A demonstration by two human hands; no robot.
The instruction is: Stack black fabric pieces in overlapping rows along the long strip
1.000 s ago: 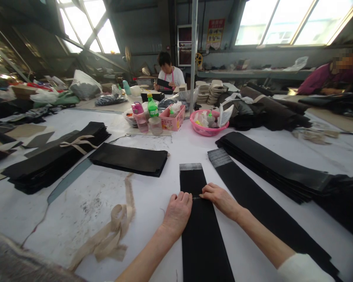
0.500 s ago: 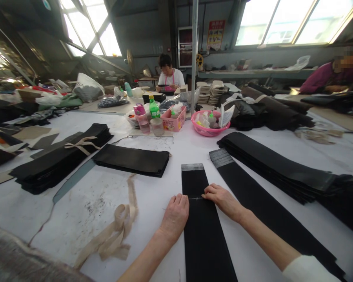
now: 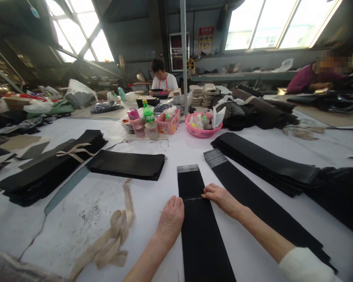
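Left hand (image 3: 170,216) and right hand (image 3: 222,199) — fingers pinching edges of black strip (image 3: 202,239); aligning, seemingly — next calls for even hold.

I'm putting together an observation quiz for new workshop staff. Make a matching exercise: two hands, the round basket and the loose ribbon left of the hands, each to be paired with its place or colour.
Things
1. Left hand
2. Round basket
3. Right hand
4. Loose ribbon

Places and colours
A. Beige
B. At the right edge of the black strip lying between the hands
C. Pink
D. At the left edge of that same strip

Right pairs: 1-D, 2-C, 3-B, 4-A
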